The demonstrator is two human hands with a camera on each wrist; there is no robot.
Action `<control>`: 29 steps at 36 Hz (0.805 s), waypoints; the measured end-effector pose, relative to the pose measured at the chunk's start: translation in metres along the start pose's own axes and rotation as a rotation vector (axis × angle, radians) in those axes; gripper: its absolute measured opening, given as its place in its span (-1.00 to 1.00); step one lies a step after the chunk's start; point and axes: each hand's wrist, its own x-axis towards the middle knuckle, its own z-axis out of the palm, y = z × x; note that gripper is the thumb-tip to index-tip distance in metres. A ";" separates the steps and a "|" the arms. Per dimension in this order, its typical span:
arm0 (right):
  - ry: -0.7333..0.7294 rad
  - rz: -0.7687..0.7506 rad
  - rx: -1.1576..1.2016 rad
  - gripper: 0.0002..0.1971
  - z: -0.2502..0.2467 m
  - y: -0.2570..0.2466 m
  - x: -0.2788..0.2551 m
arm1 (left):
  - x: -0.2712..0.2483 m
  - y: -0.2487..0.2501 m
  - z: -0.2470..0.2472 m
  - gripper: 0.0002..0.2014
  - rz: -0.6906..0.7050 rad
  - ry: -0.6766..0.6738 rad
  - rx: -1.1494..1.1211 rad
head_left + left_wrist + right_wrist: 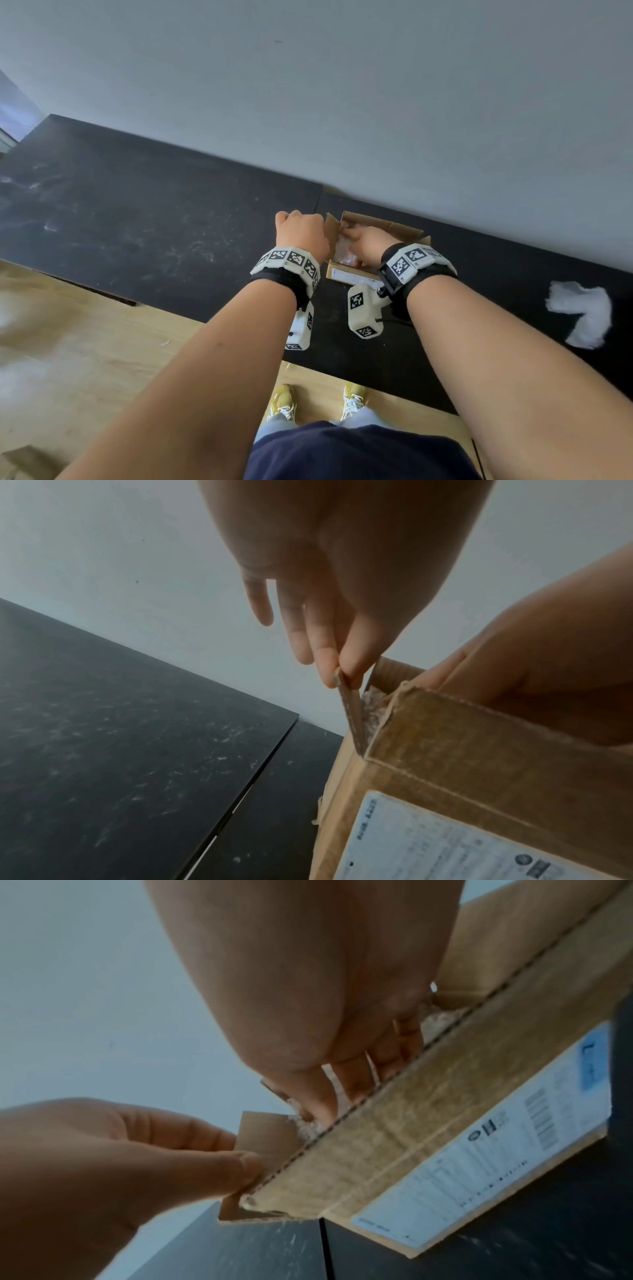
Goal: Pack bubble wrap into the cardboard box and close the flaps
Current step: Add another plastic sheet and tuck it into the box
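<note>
The table (144, 212) is black, and the box (346, 272) stands on it close to the wall (342, 85), with its long axis running from the left hand toward the right and a little away from the person. The wrap (344, 250) already lies inside the box, under the right hand (371, 243), whose fingers (356, 1080) reach down into the opening and press on it; they look nearly straight, not curled around anything. The left hand (301, 233) is at the left end of the box and pinches the short end flap (349, 704) between thumb and fingertips (327, 666). This flap stands almost upright, and the box opening lies to the right of the pinch. I judge that the flap must fold rightward over the wrap, so the right hand is in its way and should leave first.
</note>
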 end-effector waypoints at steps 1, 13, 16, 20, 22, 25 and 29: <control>0.034 -0.001 0.041 -0.59 0.000 -0.001 -0.004 | 0.000 0.002 -0.001 -0.84 0.009 -0.001 0.010; 0.389 0.069 0.225 -0.78 0.001 0.017 -0.031 | -0.004 0.005 -0.005 -0.83 -0.001 -0.027 -0.004; 0.317 0.012 0.237 -0.73 0.003 0.012 -0.029 | -0.003 0.005 -0.004 -0.84 0.005 -0.025 -0.013; 0.211 0.056 0.100 -0.63 0.005 0.004 -0.024 | 0.000 0.002 -0.005 -0.84 -0.003 -0.035 -0.059; 0.166 0.077 0.002 -0.61 0.007 -0.001 -0.019 | 0.002 0.000 -0.004 -0.83 -0.009 -0.041 -0.085; 0.155 0.068 -0.111 -0.72 0.007 -0.007 -0.016 | 0.005 -0.002 -0.003 -0.82 -0.014 -0.045 -0.107; 0.073 0.078 -0.237 -0.69 0.002 -0.016 -0.011 | 0.010 -0.007 -0.001 -0.82 -0.045 -0.048 -0.158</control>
